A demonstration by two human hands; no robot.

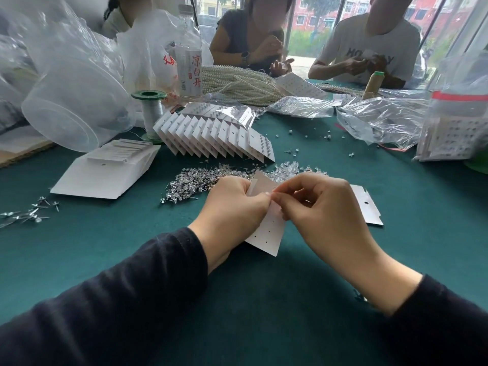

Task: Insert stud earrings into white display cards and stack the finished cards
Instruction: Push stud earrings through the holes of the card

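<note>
1. Green table (264, 299). Felt-like surface that bears every item below.
2. Clear plastic tub (71, 101). Tipped on its side at far left, among clear bags.
3. Pearl strands (237, 84). A thick bundle at the far middle, beside a clear bottle (188, 54).
4. Finished cards (211, 136). A fanned row of overlapping white cards, well beyond the hands, with a green-capped spool (151, 112) at its left end.
5. Blank cards (105, 175). A flat white stack to the left of the hands, well apart from them.
6. Stud earrings (190, 180). We list one loose heap, just beyond the left hand and nearly touching its knuckles.
7. Left hand (232, 204). Fingers curled, pinching the upper left edge of item 9.
8. Right hand (322, 207). Thumb and forefinger are pinched narrow at the card's upper part and meet the left fingertips. Whether a stud sits between them is too small for us to tell.
9. White display card (269, 233). Held tilted between both hands. Its lower end, with rows of small holes, hangs below the fingers, close over the table.
10. Spare card (367, 207). Lies flat, partly hidden behind the right hand.
11. Scattered studs (29, 212). A few at the near left edge.
</note>
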